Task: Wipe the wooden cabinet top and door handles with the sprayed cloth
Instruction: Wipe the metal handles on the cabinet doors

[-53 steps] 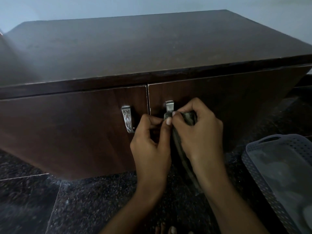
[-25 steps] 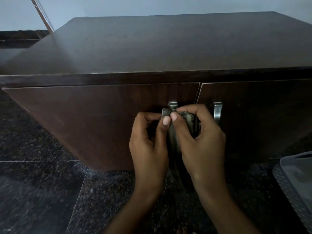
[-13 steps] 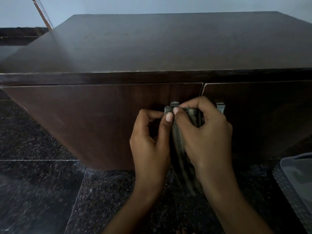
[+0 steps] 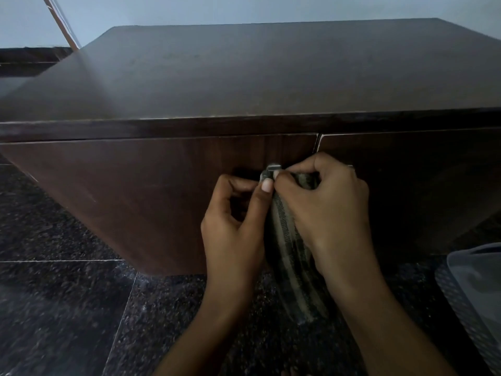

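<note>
A low dark wooden cabinet (image 4: 135, 191) fills the view, its flat top (image 4: 271, 71) bare. A striped grey-green cloth (image 4: 291, 256) is wrapped over the metal handle (image 4: 273, 167) of the left door and hangs down toward the floor. My left hand (image 4: 233, 229) pinches the cloth at the handle with thumb and forefinger. My right hand (image 4: 325, 207) grips the cloth from the right side, fingers curled over it. Only the handle's top tip shows. The right door's handle (image 4: 351, 166) is almost fully hidden behind my right hand.
The floor is dark speckled granite tile (image 4: 67, 308). A grey perforated plastic basket (image 4: 477, 299) stands at the lower right, close to my right forearm. A thin pole (image 4: 61, 23) leans against the pale wall at the upper left.
Two seconds ago the cloth was on the right door's handle; both hands now hold it on the left door's handle. Over the last half second my hands barely moved.
</note>
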Motion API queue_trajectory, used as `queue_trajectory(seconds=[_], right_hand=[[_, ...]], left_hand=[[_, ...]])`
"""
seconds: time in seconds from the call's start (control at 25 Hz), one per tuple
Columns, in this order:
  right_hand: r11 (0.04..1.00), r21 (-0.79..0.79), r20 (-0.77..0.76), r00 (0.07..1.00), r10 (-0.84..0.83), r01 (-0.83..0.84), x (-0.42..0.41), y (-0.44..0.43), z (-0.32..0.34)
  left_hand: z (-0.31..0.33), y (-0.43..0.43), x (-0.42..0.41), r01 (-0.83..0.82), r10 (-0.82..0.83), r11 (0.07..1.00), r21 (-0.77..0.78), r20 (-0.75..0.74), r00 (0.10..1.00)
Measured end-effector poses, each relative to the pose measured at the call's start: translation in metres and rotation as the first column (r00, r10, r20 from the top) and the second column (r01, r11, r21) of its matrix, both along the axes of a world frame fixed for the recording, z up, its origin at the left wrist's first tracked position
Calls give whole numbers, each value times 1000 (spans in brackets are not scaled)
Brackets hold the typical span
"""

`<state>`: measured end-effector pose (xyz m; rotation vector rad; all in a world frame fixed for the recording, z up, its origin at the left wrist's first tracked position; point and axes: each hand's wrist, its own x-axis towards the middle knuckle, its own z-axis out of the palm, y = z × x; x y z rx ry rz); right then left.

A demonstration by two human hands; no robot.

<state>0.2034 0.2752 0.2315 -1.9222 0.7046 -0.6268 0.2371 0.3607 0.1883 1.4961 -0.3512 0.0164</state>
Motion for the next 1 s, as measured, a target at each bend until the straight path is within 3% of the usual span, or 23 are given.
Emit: queue_trajectory(seconds=[0.16,0.36,0.52,0.84,1.0], right_hand=[[1000,19,29,1000,12,-13,-8,5,-14],[993,-111,259,966,-14,44,-11,17,-45],[990,-126,357,934,-7,56,-12,19,-65],[997,-74,288,956,48,-28,-14,11,-77],[991,-129,240,969,52,-21,-10,9,-77]], left_hand=[[-12,3,-9,-11,11,1000,21,-4,1000],[-31,1,-13,-84,81,996,30,98,992],[-44,-2,-13,-115,111,993,28,121,986],[-56,-5,-9,-129,124,990,52,81,989],[-59,-7,-7,-140,134,987,76,79,988]])
